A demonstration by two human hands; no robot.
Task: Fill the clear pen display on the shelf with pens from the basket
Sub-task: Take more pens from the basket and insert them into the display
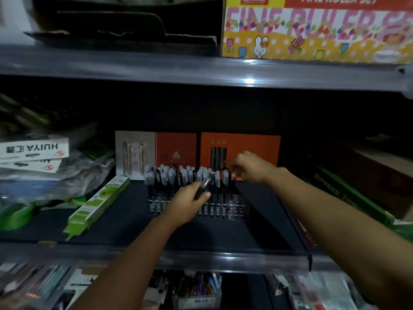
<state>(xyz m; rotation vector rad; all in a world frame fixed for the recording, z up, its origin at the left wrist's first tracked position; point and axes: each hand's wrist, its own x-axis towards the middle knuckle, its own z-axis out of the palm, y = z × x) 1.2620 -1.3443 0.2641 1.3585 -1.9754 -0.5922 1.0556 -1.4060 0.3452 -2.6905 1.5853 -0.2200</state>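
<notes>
The clear pen display (240, 206) stands in the middle of the dark shelf (125, 222), and several capped pens (169, 177) stand upright in its back rows. My left hand (190, 203) is in front of the display, closed around a small bunch of dark pens (206, 183) that points up and to the right. Above the display's right end, my right hand (248, 167) pinches the top of one pen (233, 177). The basket is out of view.
Orange pen boxes (240, 148) lean against the back wall behind the display. A green pack (98, 204) lies at the left, with white boxes (31, 151) and bags beyond. A green box (348, 195) sits at the right. The upper shelf's edge (201, 72) hangs overhead.
</notes>
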